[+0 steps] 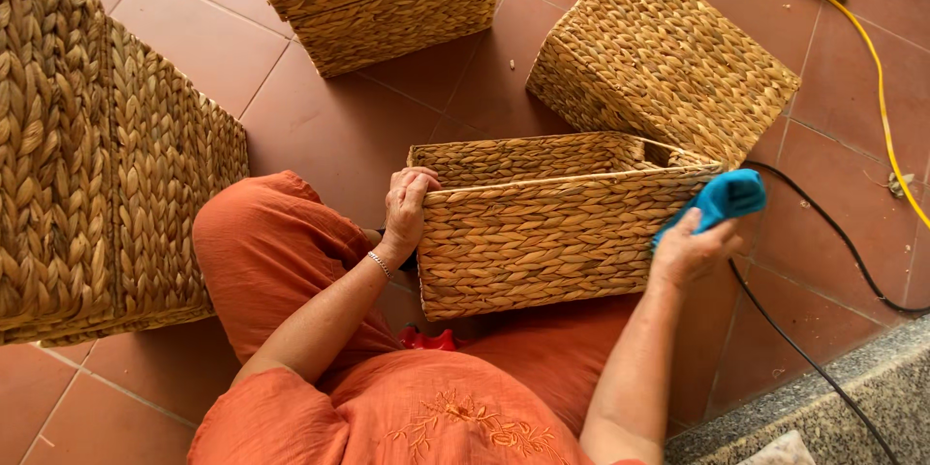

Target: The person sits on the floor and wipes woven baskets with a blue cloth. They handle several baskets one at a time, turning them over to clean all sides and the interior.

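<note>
Sitting on the tiled floor (pixel 368 136) with woven baskets stacked at your left (pixel 97 155) and more at the far side (pixel 668 48), you have the open woven basket (pixel 542 242) resting on your lap. Your left hand (pixel 407 208) clamps its near-left rim corner. Your right hand (pixel 690 250) grips a blue corded tool (pixel 727 199) against the right corner, seemingly finishing the weave; keep the basket braced
</note>
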